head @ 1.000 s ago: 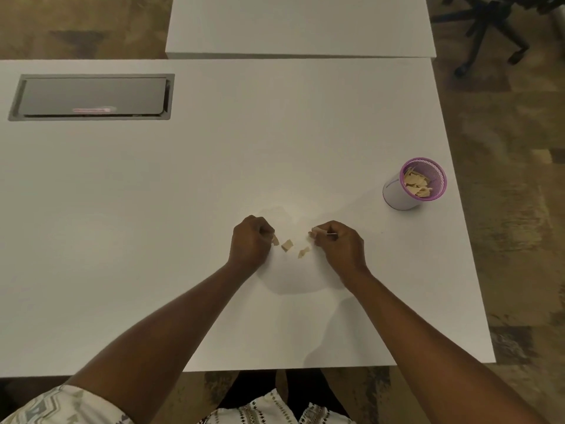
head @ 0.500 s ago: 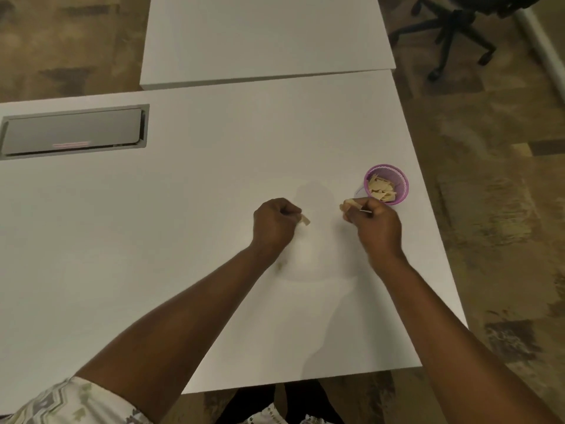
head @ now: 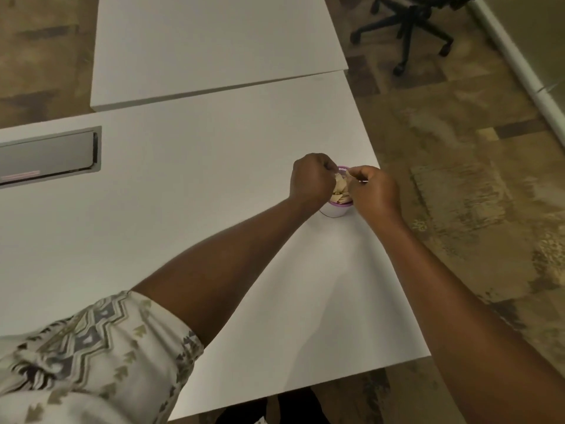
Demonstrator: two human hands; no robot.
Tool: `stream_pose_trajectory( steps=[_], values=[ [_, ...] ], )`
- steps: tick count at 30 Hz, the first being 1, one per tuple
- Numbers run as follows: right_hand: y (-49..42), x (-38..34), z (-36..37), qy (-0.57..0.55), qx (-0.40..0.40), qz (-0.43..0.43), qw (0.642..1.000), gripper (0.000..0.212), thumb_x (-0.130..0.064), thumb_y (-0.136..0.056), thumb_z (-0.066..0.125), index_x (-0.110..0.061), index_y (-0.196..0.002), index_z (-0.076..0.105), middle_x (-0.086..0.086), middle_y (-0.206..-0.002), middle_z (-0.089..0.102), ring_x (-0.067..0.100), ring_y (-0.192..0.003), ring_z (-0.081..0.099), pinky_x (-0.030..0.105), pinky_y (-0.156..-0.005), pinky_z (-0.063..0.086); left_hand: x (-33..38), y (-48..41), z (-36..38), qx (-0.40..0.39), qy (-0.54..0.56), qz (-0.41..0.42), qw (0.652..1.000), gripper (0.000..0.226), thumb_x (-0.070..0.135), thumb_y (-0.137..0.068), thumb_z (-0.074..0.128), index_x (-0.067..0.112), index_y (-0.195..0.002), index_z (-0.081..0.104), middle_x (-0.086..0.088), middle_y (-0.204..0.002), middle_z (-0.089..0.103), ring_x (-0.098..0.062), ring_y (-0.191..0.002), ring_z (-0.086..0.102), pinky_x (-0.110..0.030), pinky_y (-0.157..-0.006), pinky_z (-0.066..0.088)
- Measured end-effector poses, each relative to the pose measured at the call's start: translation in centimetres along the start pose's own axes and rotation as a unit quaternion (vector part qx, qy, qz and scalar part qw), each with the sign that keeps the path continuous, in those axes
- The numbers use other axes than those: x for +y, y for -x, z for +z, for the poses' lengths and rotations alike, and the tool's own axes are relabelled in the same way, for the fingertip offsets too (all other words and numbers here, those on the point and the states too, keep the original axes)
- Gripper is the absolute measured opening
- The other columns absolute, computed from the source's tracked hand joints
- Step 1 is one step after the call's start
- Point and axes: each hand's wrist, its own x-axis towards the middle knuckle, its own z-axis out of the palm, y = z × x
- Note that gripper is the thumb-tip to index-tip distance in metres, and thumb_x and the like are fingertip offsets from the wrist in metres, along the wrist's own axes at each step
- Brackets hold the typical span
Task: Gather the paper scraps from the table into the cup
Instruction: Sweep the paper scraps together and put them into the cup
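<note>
A small cup [head: 335, 210] with a purple rim and pale wall stands near the right edge of the white table [head: 189, 185]. Tan paper scraps [head: 339, 191] fill it and show between my hands. My left hand [head: 311, 178] is curled over the cup's left side, fingers pinched together at the mouth. My right hand [head: 373, 188] covers the cup's right side, its fingertips pinched on a scrap just above the rim. Whether the left fingers still hold a scrap is hidden. I see no loose scraps on the table top.
A grey cable hatch [head: 46, 157] is set into the table at the left. A second white table [head: 214, 47] butts against the far side. An office chair base [head: 406, 29] stands on the patterned floor at the upper right. The table's right edge runs close to the cup.
Both hands have travelled right from the middle of the table to the cup, carrying the scraps. The view has swung right and closer.
</note>
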Motion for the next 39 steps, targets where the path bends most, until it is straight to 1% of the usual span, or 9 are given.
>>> stream_pose_trajectory(
  steps=[6, 11, 15, 17, 25, 27, 31, 37, 39],
  values=[
    [-0.2, 0.1, -0.9, 0.013, -0.032, -0.01, 0.999, 0.035, -0.004, -0.09, 0.049, -0.017, -0.112, 0.073, 0.0, -0.104, 0.073, 0.017, -0.09, 0.068, 0.019, -0.068, 0.049, -0.2, -0.3, 0.4, -0.018, -0.032, 0.015, 0.999, 0.035, -0.001, -0.088, 0.05, 0.011, -0.106, 0.077, -0.006, -0.11, 0.075, -0.022, -0.102, 0.068, -0.037, -0.085, 0.057],
    [0.2, 0.2, -1.4, 0.007, -0.013, -0.028, 0.999, 0.028, -0.008, -0.092, 0.054, -0.017, -0.11, 0.073, 0.0, -0.104, 0.074, 0.017, -0.091, 0.069, 0.027, -0.074, 0.058, -0.6, 0.0, 0.0, -0.016, -0.032, 0.042, 0.998, 0.039, 0.002, -0.09, 0.047, 0.013, -0.114, 0.075, -0.002, -0.116, 0.075, -0.018, -0.108, 0.066, -0.025, -0.081, 0.051],
    [1.6, 0.4, -1.3, -0.009, 0.014, -0.062, 0.998, 0.023, -0.016, -0.093, 0.057, -0.018, -0.109, 0.073, -0.002, -0.106, 0.073, 0.01, -0.091, 0.067, 0.011, -0.067, 0.05, -1.5, 0.3, -1.2, 0.013, -0.017, 0.067, 0.998, 0.039, -0.002, -0.091, 0.045, 0.011, -0.113, 0.074, -0.003, -0.112, 0.075, -0.017, -0.103, 0.066, -0.022, -0.082, 0.048],
    [2.7, 0.4, -1.0, -0.019, 0.01, -0.073, 0.997, 0.023, -0.017, -0.093, 0.059, -0.018, -0.11, 0.073, -0.001, -0.109, 0.072, 0.011, -0.095, 0.067, 0.016, -0.075, 0.054, -2.6, 0.7, -2.3, 0.024, -0.009, 0.068, 0.997, 0.037, -0.003, -0.092, 0.046, 0.011, -0.111, 0.075, -0.001, -0.11, 0.075, -0.015, -0.102, 0.067, -0.023, -0.086, 0.051],
    [8.0, 2.4, 2.5, -0.02, -0.066, -0.064, 0.995, 0.023, -0.009, -0.092, 0.062, -0.012, -0.112, 0.073, 0.002, -0.111, 0.072, 0.005, -0.091, 0.063, -0.006, -0.074, 0.039, -12.1, 5.0, -6.9, 0.022, -0.055, -0.008, 0.998, 0.027, 0.006, -0.095, 0.054, 0.016, -0.107, 0.076, 0.003, -0.11, 0.075, -0.014, -0.102, 0.068, -0.027, -0.095, 0.051],
    [9.2, 3.2, 3.6, 0.01, -0.093, -0.057, 0.994, 0.026, -0.01, -0.093, 0.061, -0.011, -0.117, 0.071, 0.004, -0.118, 0.07, 0.008, -0.098, 0.063, -0.002, -0.081, 0.041, -14.8, 6.6, -7.8, 0.027, -0.076, -0.018, 0.997, 0.025, 0.008, -0.096, 0.055, 0.015, -0.107, 0.076, 0.001, -0.111, 0.074, -0.017, -0.103, 0.068, -0.031, -0.097, 0.051],
    [11.5, 5.2, 6.0, 0.183, -0.155, -0.053, 0.969, 0.046, -0.014, -0.091, 0.061, -0.004, -0.135, 0.055, 0.011, -0.142, 0.05, 0.027, -0.131, 0.047, 0.037, -0.104, 0.044, -19.8, 10.2, -9.1, 0.038, -0.13, -0.027, 0.99, 0.022, 0.014, -0.097, 0.056, 0.015, -0.11, 0.074, -0.003, -0.109, 0.071, -0.023, -0.103, 0.065, -0.033, -0.089, 0.051],
    [15.4, 3.8, 9.9, 0.266, -0.129, -0.129, 0.946, 0.036, -0.004, -0.077, 0.068, 0.003, -0.112, 0.062, 0.019, -0.117, 0.055, 0.037, -0.111, 0.052, 0.038, -0.085, 0.052, -24.5, 14.6, -10.2, 0.022, -0.204, -0.002, 0.979, 0.028, 0.01, -0.093, 0.053, 0.013, -0.117, 0.067, -0.006, -0.113, 0.061, -0.031, -0.104, 0.055, -0.037, -0.084, 0.05],
    [16.5, 2.9, 11.4, 0.26, -0.158, -0.133, 0.943, 0.04, -0.01, -0.083, 0.065, 0.0, -0.121, 0.059, 0.016, -0.121, 0.052, 0.033, -0.113, 0.049, 0.035, -0.087, 0.049, -24.8, 15.2, -10.3, 0.003, -0.221, 0.012, 0.975, 0.03, 0.012, -0.093, 0.056, 0.012, -0.122, 0.064, -0.008, -0.116, 0.059, -0.031, -0.107, 0.053, -0.034, -0.083, 0.048]
  ],
)
